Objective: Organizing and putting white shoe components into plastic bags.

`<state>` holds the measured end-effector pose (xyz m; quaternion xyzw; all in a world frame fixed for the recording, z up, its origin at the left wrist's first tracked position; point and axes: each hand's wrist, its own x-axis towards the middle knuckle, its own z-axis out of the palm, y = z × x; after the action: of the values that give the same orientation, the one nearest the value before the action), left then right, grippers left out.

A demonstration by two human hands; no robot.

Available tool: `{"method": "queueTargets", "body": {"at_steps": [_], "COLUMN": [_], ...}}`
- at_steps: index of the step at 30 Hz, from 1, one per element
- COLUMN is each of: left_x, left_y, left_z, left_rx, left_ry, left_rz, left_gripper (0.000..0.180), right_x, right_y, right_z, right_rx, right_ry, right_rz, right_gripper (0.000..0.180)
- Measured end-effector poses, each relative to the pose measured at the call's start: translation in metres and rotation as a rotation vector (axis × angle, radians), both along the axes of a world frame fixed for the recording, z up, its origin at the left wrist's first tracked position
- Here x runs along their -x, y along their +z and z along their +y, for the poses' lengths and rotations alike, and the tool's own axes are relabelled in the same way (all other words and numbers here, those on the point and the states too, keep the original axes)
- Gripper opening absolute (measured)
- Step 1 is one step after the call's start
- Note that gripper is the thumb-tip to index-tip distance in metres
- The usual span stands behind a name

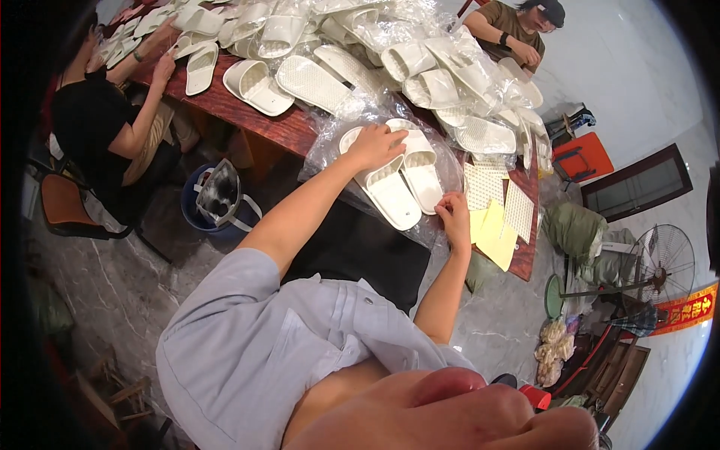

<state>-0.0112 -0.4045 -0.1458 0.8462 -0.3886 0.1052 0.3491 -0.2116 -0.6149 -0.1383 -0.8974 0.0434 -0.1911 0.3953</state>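
A pair of cream slide slippers lies side by side on a clear plastic bag (321,154) at the table's near edge. The left slipper (394,199) is partly covered by my left hand (377,147), which rests across its strap with the fingers spread. Some fingertips reach toward the right slipper (421,176). Beside that slipper's heel, my right hand (453,213) is closed in a pinch at the bag's film; the exact grip is small in view.
More cream slippers (311,81) and plastic wrapping pile across the reddish table (289,129). Yellow sheets (495,236) lie at its right corner. Co-workers sit at left (97,120) and far right (510,30). A blue bucket (196,210) stands at left, a fan (660,274) at right.
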Motion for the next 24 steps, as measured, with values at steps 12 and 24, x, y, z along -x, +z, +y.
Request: {"method": "queueTargets", "body": {"at_steps": [12, 24], "left_x": [0.002, 0.0], "left_y": [-0.001, 0.001], "left_z": [0.001, 0.0], "left_rx": [0.005, -0.001], "left_ry": [0.002, 0.0], "left_rz": [-0.002, -0.017], "left_gripper": [0.041, 0.041], "right_x": [0.003, -0.008], "right_y": [-0.01, -0.018], "right_z": [-0.004, -0.01], "right_rx": [-0.17, -0.091], "right_ry": [-0.003, -0.042], "right_rz": [0.027, 0.04], "right_gripper": [0.012, 0.018]}}
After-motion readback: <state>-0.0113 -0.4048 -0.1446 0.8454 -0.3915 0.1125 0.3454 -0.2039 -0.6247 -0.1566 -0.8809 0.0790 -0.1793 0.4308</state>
